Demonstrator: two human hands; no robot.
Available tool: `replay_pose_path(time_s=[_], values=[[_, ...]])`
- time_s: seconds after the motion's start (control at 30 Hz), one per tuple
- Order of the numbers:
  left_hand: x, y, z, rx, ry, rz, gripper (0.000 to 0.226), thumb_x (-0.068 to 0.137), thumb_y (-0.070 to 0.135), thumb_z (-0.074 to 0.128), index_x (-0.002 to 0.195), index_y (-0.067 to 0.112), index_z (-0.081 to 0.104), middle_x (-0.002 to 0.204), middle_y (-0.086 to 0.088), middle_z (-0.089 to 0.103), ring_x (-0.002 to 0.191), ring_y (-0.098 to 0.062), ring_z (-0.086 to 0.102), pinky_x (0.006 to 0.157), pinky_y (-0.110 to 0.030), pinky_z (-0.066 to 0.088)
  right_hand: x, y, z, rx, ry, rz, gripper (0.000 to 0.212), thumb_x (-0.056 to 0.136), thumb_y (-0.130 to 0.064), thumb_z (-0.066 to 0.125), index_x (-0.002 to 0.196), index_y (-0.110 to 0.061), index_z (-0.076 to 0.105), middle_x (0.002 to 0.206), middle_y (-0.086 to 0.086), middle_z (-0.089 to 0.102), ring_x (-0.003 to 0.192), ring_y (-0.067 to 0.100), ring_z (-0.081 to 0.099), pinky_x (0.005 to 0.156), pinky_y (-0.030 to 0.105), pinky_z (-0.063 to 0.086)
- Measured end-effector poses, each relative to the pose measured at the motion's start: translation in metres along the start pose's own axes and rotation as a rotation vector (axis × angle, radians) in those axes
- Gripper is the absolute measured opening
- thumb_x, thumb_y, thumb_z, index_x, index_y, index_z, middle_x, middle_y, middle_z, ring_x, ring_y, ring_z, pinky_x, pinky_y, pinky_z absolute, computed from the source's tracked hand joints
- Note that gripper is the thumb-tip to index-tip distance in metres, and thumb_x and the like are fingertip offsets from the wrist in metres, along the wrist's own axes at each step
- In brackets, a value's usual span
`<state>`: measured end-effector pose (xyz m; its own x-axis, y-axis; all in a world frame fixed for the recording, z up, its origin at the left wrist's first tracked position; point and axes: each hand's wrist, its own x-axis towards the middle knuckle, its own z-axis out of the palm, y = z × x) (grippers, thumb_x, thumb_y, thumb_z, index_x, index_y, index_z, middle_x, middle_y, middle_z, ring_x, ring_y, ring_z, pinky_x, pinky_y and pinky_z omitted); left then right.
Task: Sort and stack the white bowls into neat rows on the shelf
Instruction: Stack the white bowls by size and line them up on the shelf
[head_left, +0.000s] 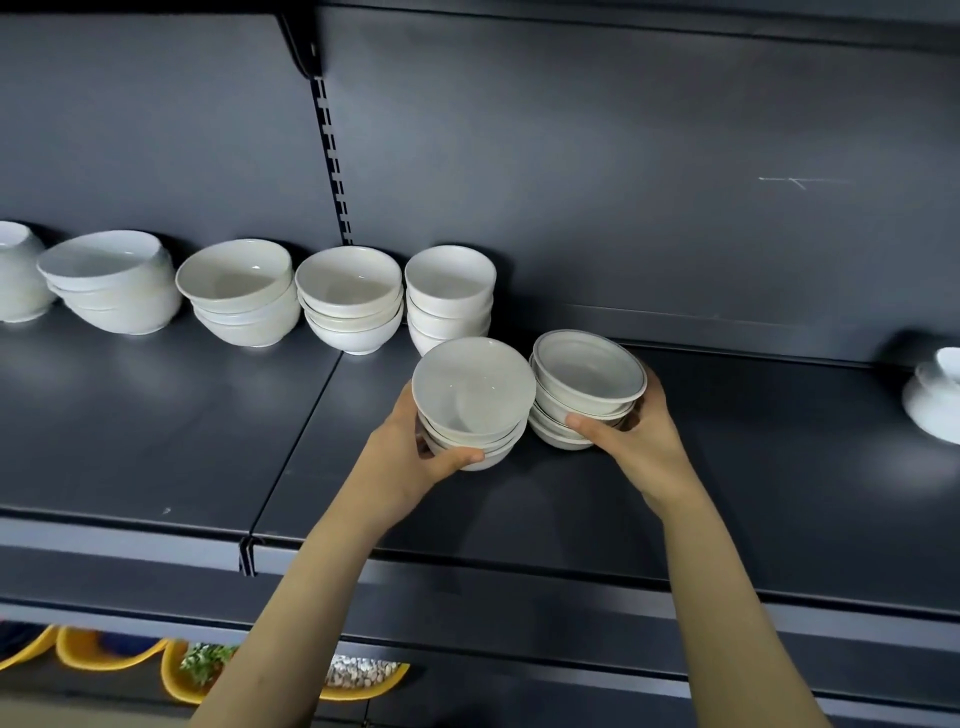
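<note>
You hold two bowl stacks mid-shelf, one in each hand.

From the head camera: your left hand (415, 462) curls around the stack of plain white ceramic bowls (472, 395), and your right hand (639, 441) wraps the stack of white dark-rimmed bowls (587, 384). The stacks touch near the middle of the dark grey metal shelf (156, 441), just in front of the row of white bowl stacks (348, 301) along its back edge. The glazed ceramic likely handles heavy, slick and chippable, so grip low around the bottom bowl and set it down flat. No brand, label or writing can be read.
</note>
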<state>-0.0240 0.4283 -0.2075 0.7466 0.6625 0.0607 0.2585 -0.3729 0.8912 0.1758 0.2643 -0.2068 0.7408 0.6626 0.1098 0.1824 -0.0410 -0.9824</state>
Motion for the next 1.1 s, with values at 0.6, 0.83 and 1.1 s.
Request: replay_pose_path(time_s=[0.6, 0.83, 1.1], values=[[0.0, -0.007, 0.009, -0.052, 0.1, 0.039, 0.098, 0.064, 0.034, 0.088, 0.141, 0.045, 0.028, 0.122, 0.034, 0.05, 0.113, 0.006, 0.052, 0.088, -0.011, 0.042, -0.012, 0.015, -0.015, -0.082, -0.055, -0.009, 0.102, 0.064, -0.021, 0.09, 0.142, -0.04, 0.028, 0.129, -0.026, 0.053, 0.119, -0.009, 0.051, 0.098, 0.016, 0.043], [0.002, -0.008, 0.001, -0.062, 0.107, 0.015, 0.1, 0.066, 0.032, 0.088, 0.143, 0.043, 0.025, 0.122, 0.034, 0.047, 0.115, 0.001, 0.051, 0.092, -0.017, 0.041, -0.016, 0.021, -0.01, -0.087, 0.039, -0.003, 0.109, 0.052, -0.045, 0.09, 0.144, -0.037, 0.033, 0.133, -0.02, 0.054, 0.125, 0.004, 0.052, 0.108, 0.04, 0.043], [0.007, -0.016, -0.003, -0.071, 0.09, -0.021, 0.113, 0.06, 0.033, 0.091, 0.149, 0.026, 0.022, 0.133, 0.015, 0.049, 0.121, -0.01, 0.051, 0.099, -0.028, 0.045, -0.022, 0.024, -0.004, -0.166, 0.097, 0.021, 0.101, 0.059, -0.033, 0.091, 0.142, -0.036, 0.033, 0.129, -0.021, 0.055, 0.123, 0.005, 0.052, 0.108, 0.035, 0.042]])
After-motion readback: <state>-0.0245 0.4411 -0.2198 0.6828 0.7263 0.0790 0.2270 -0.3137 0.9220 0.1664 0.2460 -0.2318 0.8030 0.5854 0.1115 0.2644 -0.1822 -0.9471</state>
